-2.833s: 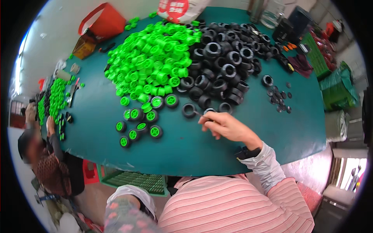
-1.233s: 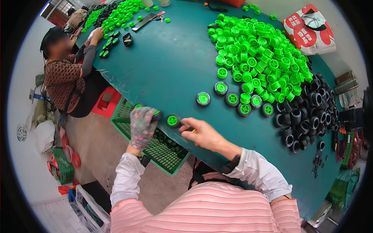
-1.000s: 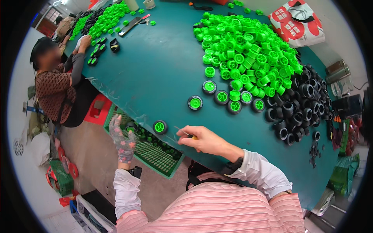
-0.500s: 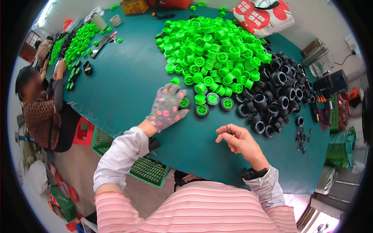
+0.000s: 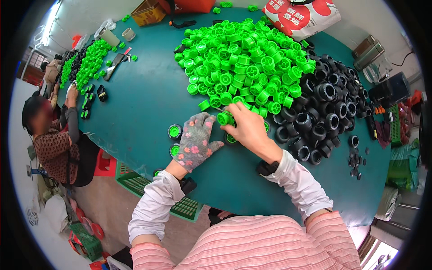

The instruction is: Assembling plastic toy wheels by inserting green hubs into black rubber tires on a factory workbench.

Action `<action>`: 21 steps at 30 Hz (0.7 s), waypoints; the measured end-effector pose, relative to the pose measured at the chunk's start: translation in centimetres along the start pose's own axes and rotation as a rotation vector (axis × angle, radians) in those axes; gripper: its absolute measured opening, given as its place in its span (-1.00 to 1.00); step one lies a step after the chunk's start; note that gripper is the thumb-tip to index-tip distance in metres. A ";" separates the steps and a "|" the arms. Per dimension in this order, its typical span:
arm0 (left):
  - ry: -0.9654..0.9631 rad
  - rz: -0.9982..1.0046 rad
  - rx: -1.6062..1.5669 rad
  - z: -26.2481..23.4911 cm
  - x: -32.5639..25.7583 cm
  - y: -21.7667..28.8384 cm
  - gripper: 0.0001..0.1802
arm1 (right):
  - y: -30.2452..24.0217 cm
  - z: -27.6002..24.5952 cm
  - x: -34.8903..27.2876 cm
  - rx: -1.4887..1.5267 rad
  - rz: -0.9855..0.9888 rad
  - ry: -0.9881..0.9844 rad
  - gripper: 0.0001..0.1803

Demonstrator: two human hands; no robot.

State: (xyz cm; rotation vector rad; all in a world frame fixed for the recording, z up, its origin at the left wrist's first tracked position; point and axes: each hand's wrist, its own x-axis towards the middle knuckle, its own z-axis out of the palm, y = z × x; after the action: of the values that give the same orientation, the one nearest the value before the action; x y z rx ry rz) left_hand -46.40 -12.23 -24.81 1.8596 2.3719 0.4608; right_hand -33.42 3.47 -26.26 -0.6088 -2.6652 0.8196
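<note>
My left hand point(image 5: 196, 143), in a grey flowered glove, hovers over or rests on the green table with fingers extended and thumb apart. To its left lie finished wheels point(image 5: 174, 132), black tyres with green rims; another wheel point(image 5: 157, 173) shows partly beside my left forearm. My bare right hand point(image 5: 246, 126) is closed on a green wheel rim point(image 5: 223, 119) at the front of the rim pile. A thin grey tool tip point(image 5: 220, 109) shows by its fingers, the rest hidden. Under that hand sits a tyred wheel point(image 5: 231, 137), partly covered.
A large heap of green rims point(image 5: 243, 58) fills the table's far middle, with black tyres point(image 5: 326, 92) heaped to its right. Small black parts point(image 5: 355, 162) lie at the right. Another person point(image 5: 51, 130) works at the left, near scissors point(image 5: 114, 65). Green crates point(image 5: 186, 209) stand below the near edge.
My right hand has moved forward and left to the rim pile and closed on a rim. Wheels now lie left of my left hand. The whole view has shifted slightly.
</note>
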 end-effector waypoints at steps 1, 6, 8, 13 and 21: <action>-0.003 0.007 -0.013 0.6 0.7 -0.1 -0.13 | 1.2 -0.1 -0.3 0.120 0.019 0.054 -0.54; 0.041 0.022 -0.084 2.5 2.5 -0.7 0.05 | 5.2 -5.3 -2.6 0.349 0.185 -0.061 -0.62; 0.020 0.071 -0.101 3.2 3.5 -0.3 0.09 | 6.5 -5.9 -4.4 0.291 0.216 -0.106 -0.61; 0.027 0.102 -0.092 4.3 4.9 1.6 0.04 | 6.6 -5.5 -6.0 0.086 0.135 0.089 -0.58; -0.001 0.183 -0.012 4.9 6.3 4.0 -0.02 | 6.6 -3.6 -2.2 0.041 0.057 0.223 -0.56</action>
State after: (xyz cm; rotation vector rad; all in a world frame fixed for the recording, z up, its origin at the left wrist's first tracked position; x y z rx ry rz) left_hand -43.04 -4.43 -27.61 2.0803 2.2026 0.4889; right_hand -28.05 9.05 -27.54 -0.7236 -2.4345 0.7698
